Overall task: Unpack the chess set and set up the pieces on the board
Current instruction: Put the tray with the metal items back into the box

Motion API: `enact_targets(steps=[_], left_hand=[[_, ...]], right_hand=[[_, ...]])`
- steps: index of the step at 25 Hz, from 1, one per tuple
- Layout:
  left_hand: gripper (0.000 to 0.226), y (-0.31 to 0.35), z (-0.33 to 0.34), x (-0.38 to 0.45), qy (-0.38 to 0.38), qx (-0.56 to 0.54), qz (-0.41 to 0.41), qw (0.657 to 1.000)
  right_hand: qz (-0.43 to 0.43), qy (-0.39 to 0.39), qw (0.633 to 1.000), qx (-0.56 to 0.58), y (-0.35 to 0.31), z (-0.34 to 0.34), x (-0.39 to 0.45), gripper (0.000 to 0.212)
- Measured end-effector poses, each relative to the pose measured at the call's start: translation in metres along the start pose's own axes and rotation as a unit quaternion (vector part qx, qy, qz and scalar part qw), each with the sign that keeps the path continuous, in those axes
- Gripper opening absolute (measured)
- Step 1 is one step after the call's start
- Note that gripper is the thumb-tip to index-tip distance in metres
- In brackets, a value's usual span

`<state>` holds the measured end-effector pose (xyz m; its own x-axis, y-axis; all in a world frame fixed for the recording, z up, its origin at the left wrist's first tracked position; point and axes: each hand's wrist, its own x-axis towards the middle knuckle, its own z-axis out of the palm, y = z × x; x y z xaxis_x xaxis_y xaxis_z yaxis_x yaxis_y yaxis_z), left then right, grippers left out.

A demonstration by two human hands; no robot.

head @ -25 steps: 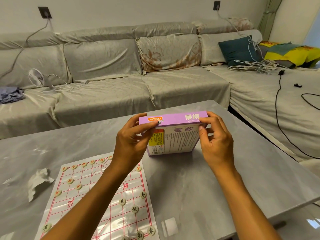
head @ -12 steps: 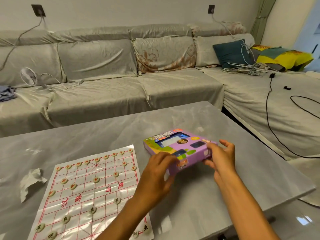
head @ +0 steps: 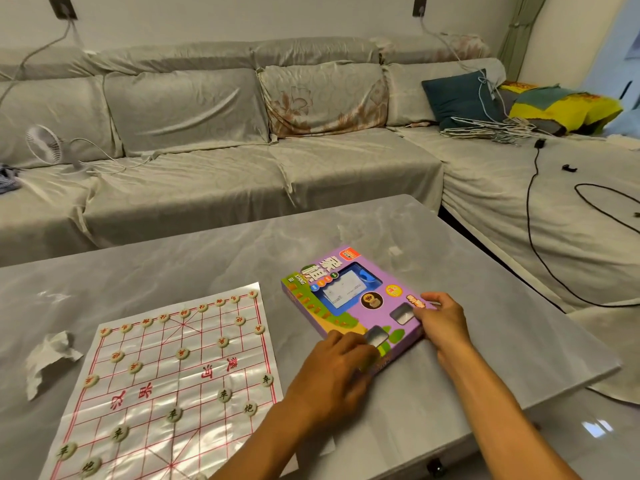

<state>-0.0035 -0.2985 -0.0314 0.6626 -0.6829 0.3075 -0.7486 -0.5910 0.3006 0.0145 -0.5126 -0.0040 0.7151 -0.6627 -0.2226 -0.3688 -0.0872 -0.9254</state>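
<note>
The purple chess box (head: 349, 299) lies flat, face up, on the grey table (head: 207, 258), just right of the board sheet (head: 166, 379) and apart from it. The left hand (head: 332, 372) rests on the box's near corner, fingers curled over the edge in a grip. The right hand (head: 441, 323) holds the box's right near edge, fingers bent onto the top face and thumb side against the rim. Both hands are in contact with the box.

The board sheet is spread on the table, glossy and creased. Round pale chess pieces (head: 223, 394) stand on its line crossings: a row along the far edge, others scattered toward the near edge. A crumpled white tissue (head: 48, 355) lies on the table left of the sheet, not touching it.

Beyond the table stands a covered sofa (head: 194, 140) bearing a small white fan (head: 46, 145)
</note>
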Motion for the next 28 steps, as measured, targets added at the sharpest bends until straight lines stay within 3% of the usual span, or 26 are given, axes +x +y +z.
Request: enact_targets(steps=[3, 5, 9, 13, 17, 19, 22, 28], left_hand=[[0.046, 0.0, -0.002, 0.002, -0.026, 0.011, -0.033, 0.999], [0.049, 0.0, -0.002, 0.001, -0.048, 0.01, -0.048, 0.998], [0.051, -0.002, -0.005, 0.003, -0.07, 0.025, -0.041, 0.996], [0.054, 0.003, -0.006, 0.002, -0.106, 0.01, -0.042, 0.994], [0.046, -0.009, -0.019, 0.011, -0.125, -0.071, -0.06, 0.988], [0.046, -0.024, -0.02, 0.014, -0.101, -0.038, -0.088, 0.99], [0.057, -0.038, -0.013, 0.008, -0.127, 0.035, -0.144, 0.981], [0.063, -0.041, -0.011, 0.007, -0.131, 0.036, -0.149, 0.979]], right_hand=[[-0.061, 0.033, 0.967, -0.246, 0.002, -0.005, -0.005, 0.037], [-0.047, 0.005, 0.954, -0.295, 0.0, -0.008, -0.012, 0.038], [-0.056, -0.099, 0.954, -0.279, 0.003, -0.004, -0.016, 0.043], [-0.07, -0.068, 0.96, -0.263, 0.005, -0.004, -0.012, 0.05], [-0.078, -0.085, 0.95, -0.291, 0.01, 0.004, -0.015, 0.066], [-0.095, -0.088, 0.952, -0.276, 0.011, 0.008, -0.012, 0.064], [-0.104, -0.095, 0.963, -0.228, 0.013, 0.011, -0.005, 0.061], [-0.096, -0.085, 0.971, -0.204, 0.013, 0.018, -0.007, 0.056]])
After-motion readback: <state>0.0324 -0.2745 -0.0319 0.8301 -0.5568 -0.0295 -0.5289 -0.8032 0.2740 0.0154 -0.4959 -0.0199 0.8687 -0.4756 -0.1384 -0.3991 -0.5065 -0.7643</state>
